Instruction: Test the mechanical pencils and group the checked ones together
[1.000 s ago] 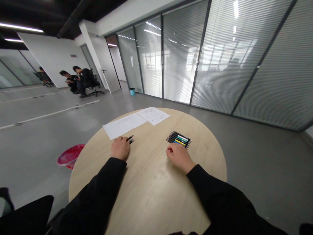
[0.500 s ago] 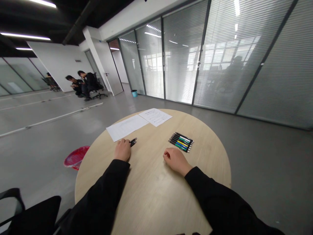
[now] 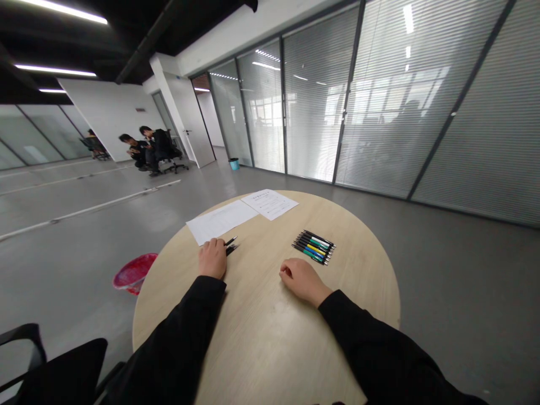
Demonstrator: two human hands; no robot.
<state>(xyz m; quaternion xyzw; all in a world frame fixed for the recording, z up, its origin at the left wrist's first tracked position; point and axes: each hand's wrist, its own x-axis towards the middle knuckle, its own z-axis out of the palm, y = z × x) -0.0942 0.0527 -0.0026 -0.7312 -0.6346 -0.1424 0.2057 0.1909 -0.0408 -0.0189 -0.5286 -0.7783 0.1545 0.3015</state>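
On the left of the round wooden table [image 3: 261, 315], my left hand [image 3: 212, 259] is closed over a few black pens [image 3: 230, 249]. Their ends stick out to the right of its fingers; the rest is hidden under the hand. My right hand [image 3: 302, 279] rests on the tabletop with curled fingers, and nothing shows in it. Just beyond it lies a tight row of several pens [image 3: 314, 247], side by side, with black, white, green, yellow and blue barrels. The right hand is apart from this row.
Two white paper sheets, one blank-looking [image 3: 221, 220] and one printed [image 3: 270, 203], lie at the table's far edge. A red basket [image 3: 135, 273] stands on the floor at left, near a black chair [image 3: 63, 371]. Two people [image 3: 154, 149] sit farther back.
My right hand has drawn back slightly from the pen row, uncovering its near pens. The left hand stays on its pens, whose ends have shifted a little. The whole view has turned slightly left.
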